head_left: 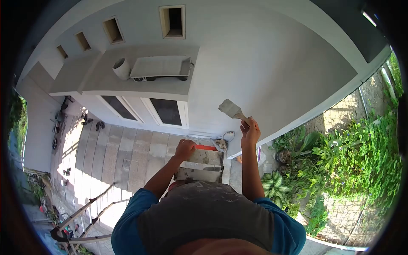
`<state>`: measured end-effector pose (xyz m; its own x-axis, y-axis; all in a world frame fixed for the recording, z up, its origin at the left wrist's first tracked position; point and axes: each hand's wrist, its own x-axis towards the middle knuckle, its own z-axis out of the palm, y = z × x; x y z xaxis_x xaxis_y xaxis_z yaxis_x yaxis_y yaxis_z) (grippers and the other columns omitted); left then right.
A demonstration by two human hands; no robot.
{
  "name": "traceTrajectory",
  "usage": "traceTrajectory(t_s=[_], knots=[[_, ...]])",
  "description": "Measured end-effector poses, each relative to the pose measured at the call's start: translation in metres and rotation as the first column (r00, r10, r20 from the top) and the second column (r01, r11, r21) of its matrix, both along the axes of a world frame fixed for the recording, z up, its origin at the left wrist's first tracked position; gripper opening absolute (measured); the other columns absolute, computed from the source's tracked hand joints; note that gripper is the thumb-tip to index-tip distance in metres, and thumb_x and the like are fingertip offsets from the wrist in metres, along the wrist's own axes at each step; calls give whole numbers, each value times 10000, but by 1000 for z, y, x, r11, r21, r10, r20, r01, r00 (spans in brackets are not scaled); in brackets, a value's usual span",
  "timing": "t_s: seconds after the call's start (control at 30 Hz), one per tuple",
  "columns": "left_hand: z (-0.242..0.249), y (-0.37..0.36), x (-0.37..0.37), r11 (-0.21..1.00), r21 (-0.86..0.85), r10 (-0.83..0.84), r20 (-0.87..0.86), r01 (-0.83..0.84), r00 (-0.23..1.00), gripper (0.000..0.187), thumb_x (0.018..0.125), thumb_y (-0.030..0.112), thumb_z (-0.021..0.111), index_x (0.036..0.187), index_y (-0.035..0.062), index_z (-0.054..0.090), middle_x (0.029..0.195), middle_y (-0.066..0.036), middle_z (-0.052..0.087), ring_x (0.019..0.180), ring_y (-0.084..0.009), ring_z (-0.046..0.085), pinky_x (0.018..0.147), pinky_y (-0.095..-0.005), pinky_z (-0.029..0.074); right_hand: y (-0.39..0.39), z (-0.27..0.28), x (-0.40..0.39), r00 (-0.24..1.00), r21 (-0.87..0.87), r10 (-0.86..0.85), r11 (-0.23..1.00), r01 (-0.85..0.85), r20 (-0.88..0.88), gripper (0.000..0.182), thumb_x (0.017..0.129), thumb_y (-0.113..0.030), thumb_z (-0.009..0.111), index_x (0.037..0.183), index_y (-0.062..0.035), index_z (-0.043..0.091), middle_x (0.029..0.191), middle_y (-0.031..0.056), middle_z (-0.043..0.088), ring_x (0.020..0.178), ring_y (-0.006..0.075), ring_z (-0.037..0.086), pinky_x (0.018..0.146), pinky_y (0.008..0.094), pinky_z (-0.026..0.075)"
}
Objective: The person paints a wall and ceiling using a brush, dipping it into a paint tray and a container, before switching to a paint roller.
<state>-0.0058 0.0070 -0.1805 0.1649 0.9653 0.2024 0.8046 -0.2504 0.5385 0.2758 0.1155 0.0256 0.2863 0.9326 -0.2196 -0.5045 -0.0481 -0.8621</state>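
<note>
My right hand (250,131) grips the handle of a paintbrush (230,109), its wide bristles coated pale grey and tilted up to the left in front of the wall (255,63). Lower and to the left, my left hand (185,149) is wrapped around the end of a red bar (205,147) at the top of a stepladder (199,163). The ladder's paint-stained steps show just in front of my body. On a grey ledge (178,87) to the upper left rest a paint tray (159,66) and a whitish cup (121,68).
Two dark windows (165,111) sit below the ledge, and square openings (173,22) pierce the wall above. Far below lies a tiled floor (112,148) with several shoes (100,125). Green plants (348,157) grow at the right. A metal frame (80,216) stands at lower left.
</note>
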Motion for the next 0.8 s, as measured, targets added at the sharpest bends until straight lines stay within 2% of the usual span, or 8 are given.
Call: traceTrajectory(t_s=[0.17,0.2,0.33,0.5,0.6,0.67,0.77,0.8], knots=[[-11,-6,-14,967,-33,252,16,-251,968,230,883,224,641,1048,70,690,1100,-114,679,1085,-316,606,1013,-486,415,-4,-15,-18,996,-98,84,991,-87,-34,310,951,-262,715,1153,-40,638,999,68,692,898,193,704,735,303,538],[-12,-8,-17,964,-66,259,28,-257,965,192,882,215,637,998,71,689,1014,-126,685,1014,-331,628,923,-491,476,-1,-15,-23,995,-88,98,991,-101,-36,306,952,-255,717,1156,-43,637,1007,69,693,904,191,704,732,302,536],[-10,-10,-16,955,-40,296,211,-294,932,140,890,172,625,914,43,672,875,-157,678,864,-371,649,785,-484,520,15,5,-57,986,-72,161,984,-163,-30,298,951,-244,720,1152,-42,633,986,70,694,897,189,704,733,299,537],[-4,-10,-14,938,-70,345,238,-338,908,130,898,178,617,879,55,654,842,-142,668,845,-364,646,771,-493,515,46,38,-108,969,6,246,969,-246,-23,288,951,-198,716,1158,-15,633,973,85,692,874,195,711,732,294,550],[-4,-12,-14,935,-80,355,279,-347,892,128,896,188,613,864,70,649,839,-133,669,847,-360,644,782,-495,514,63,68,-145,958,118,279,951,-286,73,255,949,-140,708,1135,24,651,959,102,697,854,208,721,742,293,574],[-5,-12,-14,935,-78,353,290,-346,889,130,898,192,613,865,71,650,834,-131,669,843,-358,645,785,-492,514,71,90,-175,926,297,264,892,-342,271,196,939,-86,707,1055,69,678,945,126,701,848,225,726,751,299,592],[-5,-12,-16,939,-69,341,314,-337,886,126,894,198,625,886,78,662,847,-126,678,842,-352,651,787,-483,517,97,90,-214,881,434,263,791,-430,394,193,923,-71,729,1010,94,680,961,126,709,861,214,722,735,312,588],[-5,-12,-17,940,-86,340,300,-329,891,119,890,183,652,913,67,673,863,-118,689,845,-336,662,775,-462,526,106,88,-225,780,517,80,706,-484,620,168,921,-55,716,991,95,687,969,134,718,841,205,724,765,299,577]])
